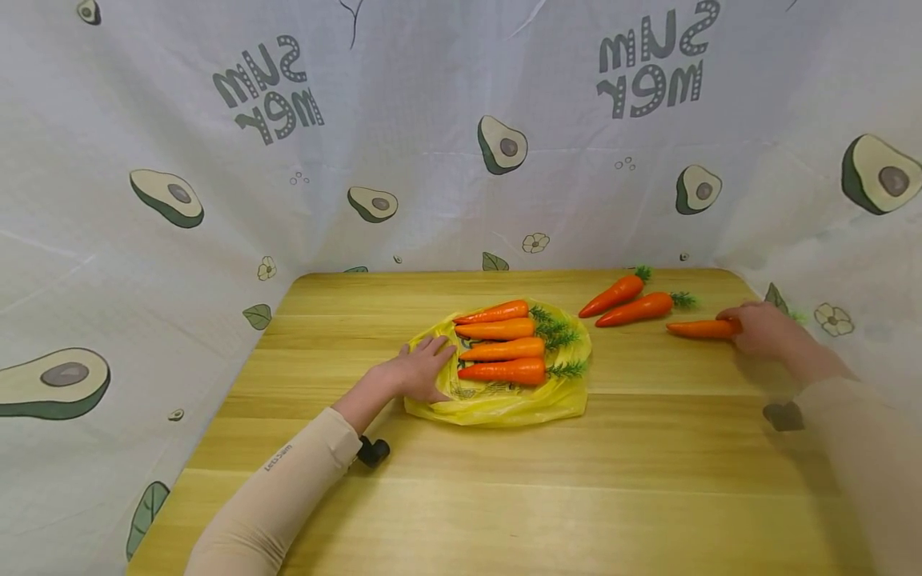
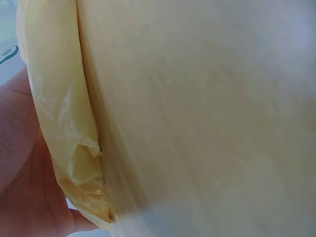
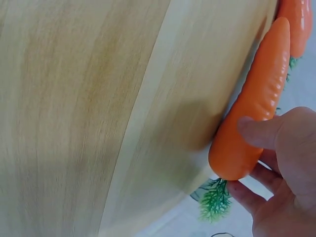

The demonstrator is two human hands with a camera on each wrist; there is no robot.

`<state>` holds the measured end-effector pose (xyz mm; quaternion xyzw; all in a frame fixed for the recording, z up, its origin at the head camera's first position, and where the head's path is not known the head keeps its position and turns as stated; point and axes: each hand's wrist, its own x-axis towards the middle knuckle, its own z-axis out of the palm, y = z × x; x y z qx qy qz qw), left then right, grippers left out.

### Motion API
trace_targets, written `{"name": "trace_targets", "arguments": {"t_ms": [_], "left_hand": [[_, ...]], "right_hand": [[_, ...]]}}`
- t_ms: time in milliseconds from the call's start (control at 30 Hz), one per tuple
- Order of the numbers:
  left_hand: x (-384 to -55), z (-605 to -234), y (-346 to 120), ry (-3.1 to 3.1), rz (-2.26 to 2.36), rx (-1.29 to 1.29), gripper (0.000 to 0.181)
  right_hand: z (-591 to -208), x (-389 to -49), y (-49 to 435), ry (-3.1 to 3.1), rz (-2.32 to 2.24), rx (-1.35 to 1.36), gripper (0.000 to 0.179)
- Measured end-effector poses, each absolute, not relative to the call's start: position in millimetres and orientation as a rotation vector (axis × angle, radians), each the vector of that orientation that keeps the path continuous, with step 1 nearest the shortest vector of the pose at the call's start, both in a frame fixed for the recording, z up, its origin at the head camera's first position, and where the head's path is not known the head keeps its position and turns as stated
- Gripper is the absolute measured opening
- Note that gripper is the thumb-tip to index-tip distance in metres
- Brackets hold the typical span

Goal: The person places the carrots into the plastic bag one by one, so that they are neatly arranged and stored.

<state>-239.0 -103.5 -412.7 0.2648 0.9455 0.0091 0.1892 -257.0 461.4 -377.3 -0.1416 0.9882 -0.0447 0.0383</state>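
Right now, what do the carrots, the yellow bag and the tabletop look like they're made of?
Carrots: probably moulded plastic with a glossy finish, judging by sharp highlights and stiff-looking, artificial green tops. Yellow bag: likely thin plastic film, shiny, shown by its crinkles and bright folds. Tabletop: wood or wood-look laminate, satin finish; grain and soft reflections show, but I can't tell which.

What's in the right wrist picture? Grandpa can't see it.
A right hand grips an orange carrot by its thick end, near its leafy green top. A wooden table fills the left; part of another carrot shows at upper right.
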Motion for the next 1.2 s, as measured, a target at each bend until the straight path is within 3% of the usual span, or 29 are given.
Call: {"name": "trace_targets", "arguments": {"t_ms": [200,600,1200], "left_hand": [[-239,-412,-103,2.660,0.022,0.748,0.096],[-239,-412,-104,2.657,0.021,0.740,0.096],[-240,-413,-103,2.659,0.017,0.739,0.096]], "right_hand": [[-394,-279,485,3.067,0.010,-0.554,0.032],[-388,-275,472,3.101,-0.027,-0.562,0.034],[-347,-270,409,3.166,-0.028,-0.720,0.035]]}}
